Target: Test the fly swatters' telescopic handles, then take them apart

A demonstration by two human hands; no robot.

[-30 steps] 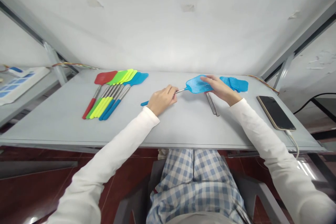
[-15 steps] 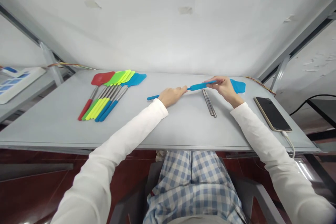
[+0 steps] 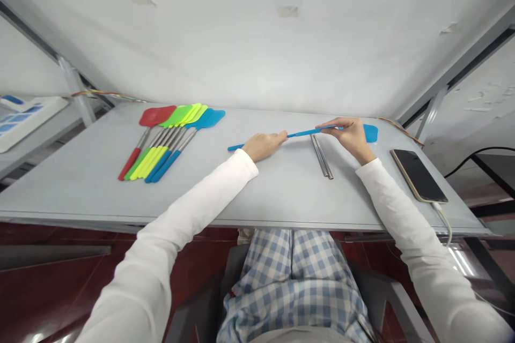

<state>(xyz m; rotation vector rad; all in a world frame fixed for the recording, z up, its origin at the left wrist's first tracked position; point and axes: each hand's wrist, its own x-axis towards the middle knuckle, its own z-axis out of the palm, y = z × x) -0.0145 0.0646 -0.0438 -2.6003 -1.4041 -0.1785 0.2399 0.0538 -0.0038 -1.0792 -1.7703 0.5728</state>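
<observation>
While a blue fly swatter (image 3: 303, 133) is being held across the middle of the gray table (image 3: 265, 193) in the head view, its length is being shared between 2 bare hands. By the left hand (image 3: 263, 146), the shaft is being gripped, its knuckles being turned upward and its fingers being closed round the stretch that is being hidden beneath them; how firmly they are being pressed cannot be told. To the left of that hand, the end of the blue handle (image 3: 235, 147) is being exposed.

By the right hand (image 3: 350, 136), the swatter's flat head is being pinched between thumb and fingers, the grip being opened only as far as the thin blade requires. The head is being presented edge-on, so that it is being seen as a narrow blue strip.

Just beyond the right hand, another blue piece (image 3: 370, 133) is being partly concealed by it. Below the held head, loose metal tubes (image 3: 321, 155) are being supported by the table, side by side. Farther right, a phone (image 3: 418, 174) is being joined to a white cable (image 3: 444, 220). Well apart on the left, a fanned row of red, green, yellow and blue swatters (image 3: 156, 116) is being displayed, heads toward the wall (image 3: 225, 37).
</observation>
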